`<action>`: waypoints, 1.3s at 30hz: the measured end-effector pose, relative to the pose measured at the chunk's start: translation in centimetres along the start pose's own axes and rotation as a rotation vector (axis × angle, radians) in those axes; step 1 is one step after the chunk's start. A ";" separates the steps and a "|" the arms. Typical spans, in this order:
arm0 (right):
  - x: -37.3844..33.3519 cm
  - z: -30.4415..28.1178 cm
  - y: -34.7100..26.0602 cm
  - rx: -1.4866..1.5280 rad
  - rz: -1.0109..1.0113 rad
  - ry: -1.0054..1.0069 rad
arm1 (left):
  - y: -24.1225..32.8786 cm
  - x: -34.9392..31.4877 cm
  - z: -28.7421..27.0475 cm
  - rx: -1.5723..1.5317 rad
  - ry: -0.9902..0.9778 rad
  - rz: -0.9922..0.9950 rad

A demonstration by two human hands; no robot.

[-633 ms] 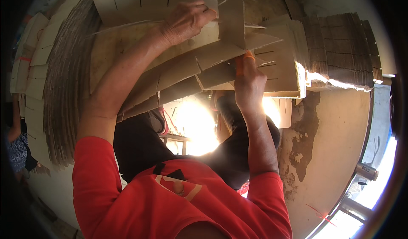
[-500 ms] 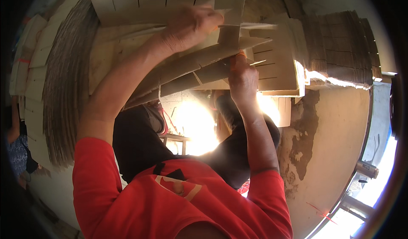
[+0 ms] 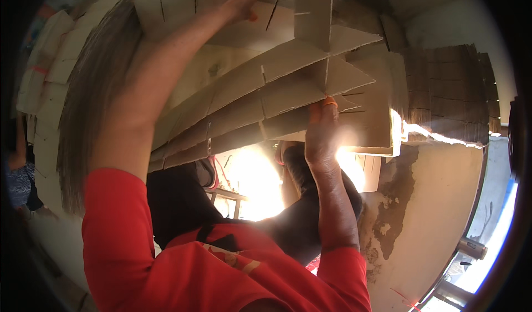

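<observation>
My right hand grips the lower edge of a partly interlocked cardboard divider, with an orange cover on a fingertip. Several long slotted strips fan out to the left in it, and an upright cross strip is slotted through their right ends. My left hand is up at the far side, over a stack of slotted cardboard pieces. Its thumb, with an orange cover, is apart from the fingers, and I see nothing held in it.
Tall rows of stacked cardboard strips stand at the left and at the right. Slotted cardboard sheets lie just beyond my right hand. Bright light glares between my knees. Another person's arm shows at the far left edge.
My left hand has left the cross strip and moved up to the far stack. The cross strip now stands in the long strips; my right hand still holds the divider, slightly nearer to me.
</observation>
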State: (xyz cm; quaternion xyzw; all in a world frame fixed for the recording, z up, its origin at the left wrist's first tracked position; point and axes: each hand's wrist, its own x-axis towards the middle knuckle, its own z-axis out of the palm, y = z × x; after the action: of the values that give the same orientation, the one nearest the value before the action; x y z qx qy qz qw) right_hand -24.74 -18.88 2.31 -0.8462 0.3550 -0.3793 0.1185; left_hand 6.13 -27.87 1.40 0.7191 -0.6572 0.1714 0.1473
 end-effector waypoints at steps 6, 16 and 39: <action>-0.6 0.1 0.4 -0.002 0.084 -0.119 | -1.2 -0.2 4.8 -0.035 0.228 0.227; 0.1 -0.1 -0.4 0.015 0.011 -0.047 | -1.4 -1.1 3.9 -0.075 0.144 0.286; 0.0 -1.2 0.1 -0.172 -0.077 -0.181 | 3.3 -3.5 -0.6 -0.423 0.092 0.388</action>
State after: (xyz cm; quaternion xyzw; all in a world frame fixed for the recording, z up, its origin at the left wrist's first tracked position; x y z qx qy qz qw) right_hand -25.72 -18.86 3.09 -0.8969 0.3416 -0.2739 0.0622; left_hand 2.59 -24.76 0.34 0.5246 -0.7963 0.0876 0.2881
